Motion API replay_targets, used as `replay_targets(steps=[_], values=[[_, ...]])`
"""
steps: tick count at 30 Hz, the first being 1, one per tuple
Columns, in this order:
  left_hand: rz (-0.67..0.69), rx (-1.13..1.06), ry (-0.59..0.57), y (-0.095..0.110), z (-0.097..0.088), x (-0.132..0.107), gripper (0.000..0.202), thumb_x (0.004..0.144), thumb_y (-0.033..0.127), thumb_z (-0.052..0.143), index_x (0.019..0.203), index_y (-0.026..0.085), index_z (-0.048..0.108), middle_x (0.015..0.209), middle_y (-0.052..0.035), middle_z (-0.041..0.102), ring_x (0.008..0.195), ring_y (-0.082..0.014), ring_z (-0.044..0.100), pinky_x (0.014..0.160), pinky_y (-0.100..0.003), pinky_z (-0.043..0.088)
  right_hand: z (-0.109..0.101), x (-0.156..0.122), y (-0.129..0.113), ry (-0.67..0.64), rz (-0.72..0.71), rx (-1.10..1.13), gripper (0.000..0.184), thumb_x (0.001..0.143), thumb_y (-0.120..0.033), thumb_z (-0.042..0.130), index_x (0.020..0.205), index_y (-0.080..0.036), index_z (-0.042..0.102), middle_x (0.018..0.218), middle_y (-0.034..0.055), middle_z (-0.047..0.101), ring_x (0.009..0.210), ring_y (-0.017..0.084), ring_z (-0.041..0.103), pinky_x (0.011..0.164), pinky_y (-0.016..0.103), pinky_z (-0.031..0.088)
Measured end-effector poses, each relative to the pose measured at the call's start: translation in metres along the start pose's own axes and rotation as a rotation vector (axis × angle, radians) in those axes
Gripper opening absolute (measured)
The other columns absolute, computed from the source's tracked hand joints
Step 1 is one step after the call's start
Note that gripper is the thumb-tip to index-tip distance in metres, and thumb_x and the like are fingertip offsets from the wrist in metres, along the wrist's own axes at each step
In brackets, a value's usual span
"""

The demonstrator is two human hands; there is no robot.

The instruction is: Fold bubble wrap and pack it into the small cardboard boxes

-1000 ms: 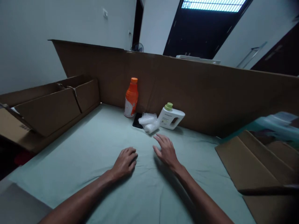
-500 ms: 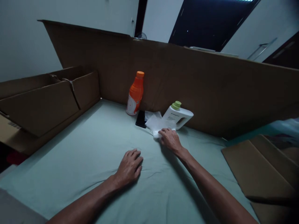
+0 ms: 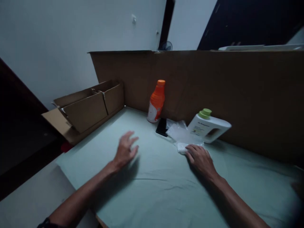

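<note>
My right hand has its fingers curled onto the near folded end of some translucent plastic wrap, which looks like bubble wrap. Behind that wrap leans a white jug-shaped bottle with a green cap and a handle hole. A black phone-like slab lies at the wrap's left, partly covered by it. Farther left an orange bottle with a white label stands against the cardboard. My left hand is raised over the cloth, fingers spread, holding nothing; it is slightly blurred.
A pale green cloth covers the table. Tall brown cardboard walls off the back. Open cardboard compartments sit at the left edge, with something red below them. A small fan shows beyond the wall.
My left hand has lifted off the cloth and opened its fingers. My right hand stays at the plastic wrap. The view has swung left, so things appear farther right.
</note>
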State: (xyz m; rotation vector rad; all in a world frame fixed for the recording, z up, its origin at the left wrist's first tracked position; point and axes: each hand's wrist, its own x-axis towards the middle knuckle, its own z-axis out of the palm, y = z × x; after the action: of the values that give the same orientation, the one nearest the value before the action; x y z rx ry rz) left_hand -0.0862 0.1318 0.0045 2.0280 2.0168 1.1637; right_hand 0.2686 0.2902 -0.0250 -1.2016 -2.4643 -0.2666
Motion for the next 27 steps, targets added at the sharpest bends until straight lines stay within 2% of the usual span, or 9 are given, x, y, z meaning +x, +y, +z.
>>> replay_targets(steps=[2,4,7,10,14,18,20,24,27], values=[[-0.1,0.227,0.276,-0.026,-0.061,0.021,0.044,0.084,0.027,0.061,0.127,0.022,0.061,0.152,-0.0137,0.045,0.148,-0.0345,0.031,0.12,-0.057,0.025,0.014,-0.006,0.002,0.131,-0.001,-0.014,0.031,0.096,-0.03,0.046,0.106,-0.015,0.071,0.111,0.0157,0.073,0.104,0.031,0.062,0.086,0.042,0.044],[-0.18,0.463,0.434,-0.048,-0.124,0.038,0.056,0.085,0.031,0.062,0.137,0.014,0.052,0.16,-0.0173,0.032,0.152,-0.0371,0.019,0.122,-0.058,0.016,0.024,-0.011,0.002,0.21,-0.004,-0.036,0.034,0.098,-0.03,0.043,0.109,-0.014,0.07,0.113,0.0163,0.072,0.107,0.031,0.062,0.087,0.042,0.044],[-0.293,0.67,0.409,-0.073,-0.196,0.057,0.061,0.092,0.042,0.053,0.14,0.005,0.045,0.161,-0.0166,0.03,0.153,-0.0401,0.013,0.12,-0.062,0.006,0.024,-0.013,-0.002,0.222,0.009,-0.038,0.032,0.098,-0.029,0.044,0.109,-0.014,0.07,0.114,0.016,0.072,0.109,0.031,0.061,0.088,0.041,0.043],[-0.491,0.6,0.274,-0.084,-0.229,0.066,0.056,0.096,0.052,0.038,0.127,0.009,0.056,0.138,-0.0082,0.059,0.139,-0.0393,0.043,0.114,-0.061,0.025,0.014,-0.012,-0.01,0.158,0.057,0.008,0.031,0.097,-0.026,0.045,0.109,-0.014,0.07,0.115,0.0168,0.072,0.111,0.031,0.059,0.09,0.042,0.042],[-0.518,0.486,0.259,-0.074,-0.233,0.048,0.052,0.088,0.061,0.036,0.108,0.021,0.063,0.122,-0.0046,0.068,0.122,-0.0397,0.059,0.105,-0.058,0.042,0.003,-0.013,-0.019,0.089,0.1,0.018,0.03,0.097,-0.024,0.046,0.112,-0.014,0.07,0.119,0.0162,0.07,0.114,0.03,0.057,0.095,0.041,0.04],[-0.401,0.409,0.216,-0.058,-0.22,-0.007,0.034,0.089,0.056,0.039,0.101,0.033,0.061,0.109,0.0064,0.069,0.102,-0.03,0.065,0.096,-0.054,0.051,0.002,-0.016,-0.022,0.061,0.124,0.015,0.03,0.097,-0.023,0.046,0.115,-0.014,0.068,0.123,0.0144,0.069,0.118,0.028,0.055,0.098,0.038,0.038],[-0.31,0.337,0.176,-0.05,-0.208,-0.034,0.031,0.088,0.059,0.045,0.097,0.036,0.062,0.101,0.0061,0.07,0.093,-0.0304,0.068,0.086,-0.052,0.055,0.002,-0.016,-0.023,0.054,0.133,0.025,0.03,0.096,-0.022,0.047,0.115,-0.015,0.069,0.124,0.0141,0.069,0.119,0.028,0.055,0.099,0.038,0.037],[0.073,0.152,0.113,-0.01,-0.17,-0.065,0.026,0.088,0.052,0.054,0.099,0.032,0.066,0.102,-0.0005,0.073,0.103,-0.0335,0.069,0.076,-0.044,0.06,-0.005,-0.015,-0.026,0.051,0.142,0.069,0.032,0.091,-0.021,0.052,0.118,-0.015,0.068,0.129,0.0138,0.067,0.123,0.028,0.053,0.102,0.039,0.036],[0.415,0.047,0.041,0.036,-0.142,-0.068,0.016,0.092,0.024,0.056,0.104,0.029,0.065,0.099,-0.0002,0.073,0.107,-0.0241,0.069,0.098,-0.04,0.056,-0.022,-0.023,-0.027,0.093,0.183,0.093,0.041,0.09,-0.022,0.053,0.129,-0.016,0.063,0.144,0.0152,0.057,0.138,0.032,0.041,0.112,0.048,0.026]])
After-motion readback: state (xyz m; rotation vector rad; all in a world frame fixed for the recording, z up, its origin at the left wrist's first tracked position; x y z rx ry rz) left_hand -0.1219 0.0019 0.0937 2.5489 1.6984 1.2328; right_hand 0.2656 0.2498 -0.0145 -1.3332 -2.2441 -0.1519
